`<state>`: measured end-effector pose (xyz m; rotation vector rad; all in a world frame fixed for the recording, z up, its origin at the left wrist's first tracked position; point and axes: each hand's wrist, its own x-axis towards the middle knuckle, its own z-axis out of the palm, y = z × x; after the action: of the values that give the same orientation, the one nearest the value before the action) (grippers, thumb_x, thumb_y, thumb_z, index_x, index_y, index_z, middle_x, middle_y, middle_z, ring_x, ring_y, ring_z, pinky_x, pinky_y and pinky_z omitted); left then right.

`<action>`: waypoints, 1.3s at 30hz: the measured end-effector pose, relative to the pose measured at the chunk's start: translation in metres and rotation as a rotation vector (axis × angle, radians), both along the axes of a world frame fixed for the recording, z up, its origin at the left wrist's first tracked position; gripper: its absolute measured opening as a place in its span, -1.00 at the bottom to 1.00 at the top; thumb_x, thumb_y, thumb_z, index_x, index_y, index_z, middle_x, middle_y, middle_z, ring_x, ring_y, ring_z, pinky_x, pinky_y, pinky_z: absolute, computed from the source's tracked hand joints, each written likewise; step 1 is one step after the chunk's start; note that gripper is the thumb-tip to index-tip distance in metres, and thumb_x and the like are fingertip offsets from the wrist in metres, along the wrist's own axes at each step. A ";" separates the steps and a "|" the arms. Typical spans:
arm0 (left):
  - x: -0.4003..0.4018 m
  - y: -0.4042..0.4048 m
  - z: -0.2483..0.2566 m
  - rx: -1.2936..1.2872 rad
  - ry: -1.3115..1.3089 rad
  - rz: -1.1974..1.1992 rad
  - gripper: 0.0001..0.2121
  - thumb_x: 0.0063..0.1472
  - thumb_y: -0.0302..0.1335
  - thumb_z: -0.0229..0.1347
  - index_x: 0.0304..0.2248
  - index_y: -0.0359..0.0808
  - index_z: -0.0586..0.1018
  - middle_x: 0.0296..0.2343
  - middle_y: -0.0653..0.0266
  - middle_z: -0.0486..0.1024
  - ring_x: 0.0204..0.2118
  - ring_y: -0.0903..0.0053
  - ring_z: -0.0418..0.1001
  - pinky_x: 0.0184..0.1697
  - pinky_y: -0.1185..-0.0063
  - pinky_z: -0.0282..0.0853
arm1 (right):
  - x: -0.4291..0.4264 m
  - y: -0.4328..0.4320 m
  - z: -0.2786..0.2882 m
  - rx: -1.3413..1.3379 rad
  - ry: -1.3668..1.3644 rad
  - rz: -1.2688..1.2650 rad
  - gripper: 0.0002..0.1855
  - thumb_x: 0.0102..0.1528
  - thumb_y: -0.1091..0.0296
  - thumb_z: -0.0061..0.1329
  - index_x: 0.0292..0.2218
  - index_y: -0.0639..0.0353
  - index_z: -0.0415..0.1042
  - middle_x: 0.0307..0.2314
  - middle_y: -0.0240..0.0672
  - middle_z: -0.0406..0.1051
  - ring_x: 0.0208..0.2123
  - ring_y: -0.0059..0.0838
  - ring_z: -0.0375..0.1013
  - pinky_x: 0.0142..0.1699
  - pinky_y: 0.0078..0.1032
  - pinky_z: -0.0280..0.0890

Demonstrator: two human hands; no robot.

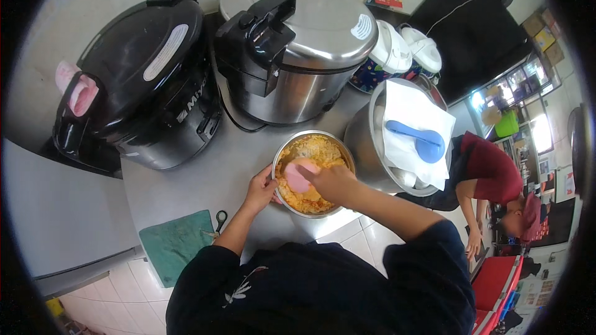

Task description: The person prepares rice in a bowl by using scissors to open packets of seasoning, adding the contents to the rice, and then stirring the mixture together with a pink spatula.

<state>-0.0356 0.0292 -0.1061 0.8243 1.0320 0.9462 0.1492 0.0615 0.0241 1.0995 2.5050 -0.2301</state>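
A round stainless steel bowl (350, 154) stands on the metal worktop, holding a yellow-orange crumbly food (319, 146) that looks like seasoned rice. My left hand (261, 191) grips the bowl's left rim, thumb near the top edge and fingers outside. Over the bowl, my right hand (329, 183) is closed on a pink rice paddle (299, 176), whose flat blade lies in the food. Part of the paddle is hidden by my fingers. Right of the bowl, a blue rice scoop (429, 145) rests on white paper (405, 102) over a large metal pot (357, 137).
Two big rice cookers, one black (125, 56) and one steel (326, 23), stand behind the bowl. A green cloth (177, 244) and scissors (218, 225) lie at the worktop's front left edge. White-lidded containers (393, 51) stand behind the pot. A co-worker (493, 167) bends forward at the right.
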 end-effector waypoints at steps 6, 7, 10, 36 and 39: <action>0.002 -0.006 -0.006 -0.007 0.037 0.003 -0.53 0.14 -0.60 -0.16 0.07 -0.26 0.11 -0.57 0.24 0.42 -0.67 0.64 0.41 -0.62 0.68 0.44 | 0.067 -0.055 0.006 0.107 -0.009 -0.002 -0.33 -0.01 0.36 -0.21 0.12 -0.20 -0.09 -0.68 -0.32 0.37 -0.72 -0.39 0.40 -0.65 -0.45 0.29; 0.003 -0.008 -0.004 -0.010 0.038 0.010 -0.53 0.14 -0.61 -0.16 0.07 -0.26 0.11 -0.57 0.24 0.42 -0.67 0.64 0.41 -0.62 0.68 0.44 | 0.072 -0.060 0.003 0.060 -0.026 -0.060 -0.33 -0.01 0.36 -0.21 0.12 -0.23 -0.10 -0.68 -0.31 0.36 -0.72 -0.39 0.40 -0.65 -0.45 0.29; 0.008 -0.015 -0.011 0.001 0.040 0.011 -0.54 0.16 -0.60 -0.16 0.07 -0.28 0.09 -0.56 0.22 0.42 -0.66 0.61 0.43 -0.62 0.67 0.45 | 0.074 -0.054 -0.023 0.008 0.021 -0.149 -0.34 -0.01 0.35 -0.22 0.12 -0.24 -0.09 -0.68 -0.29 0.37 -0.72 -0.39 0.39 -0.66 -0.44 0.29; -0.001 0.001 -0.001 -0.059 0.072 -0.074 -0.50 0.17 -0.59 -0.22 0.11 -0.18 0.00 -0.55 0.24 0.43 -0.68 0.63 0.40 -0.60 0.67 0.42 | 0.021 0.060 -0.055 -0.510 0.285 -0.353 -0.49 0.09 0.28 -0.36 0.09 -0.10 -0.01 -0.30 0.04 0.35 -0.37 -0.09 0.41 -0.18 -0.28 0.27; 0.009 -0.002 -0.005 0.070 0.142 0.015 -0.53 0.17 -0.57 -0.17 0.09 -0.25 0.09 -0.60 0.30 0.41 -0.76 0.70 0.32 -0.71 0.71 0.33 | 0.036 0.043 -0.081 -0.266 0.238 -0.049 -0.48 0.09 0.25 -0.36 0.10 -0.06 -0.05 -0.37 0.02 0.38 -0.43 -0.08 0.43 -0.23 -0.27 0.30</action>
<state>-0.0271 0.0277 -0.1108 0.9539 1.1338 0.9513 0.1854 0.1046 -0.0573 1.0773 2.5543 -0.7239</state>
